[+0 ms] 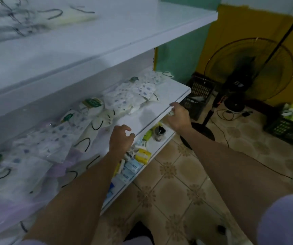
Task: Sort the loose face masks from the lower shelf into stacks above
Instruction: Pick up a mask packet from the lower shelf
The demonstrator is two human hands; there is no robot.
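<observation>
Head view: the loose face masks point(129, 96), white with a blue print and dark ear loops, many in clear wrappers, lie strewn along the back and left of the middle shelf point(147, 114). A blurred mask pile point(36, 16) sits on the upper shelf point(107, 32). The left hand point(120, 138) rests at the middle shelf's front edge, fingers loosely curled, holding nothing. The right hand point(177, 115) touches the same edge further right; whether it grips the edge I cannot tell. Below, small boxes point(142, 154) crowd the bottom shelf point(160, 144). A standing fan point(248, 68) and black crates point(198, 92) stand on the tiled floor point(177, 174).
</observation>
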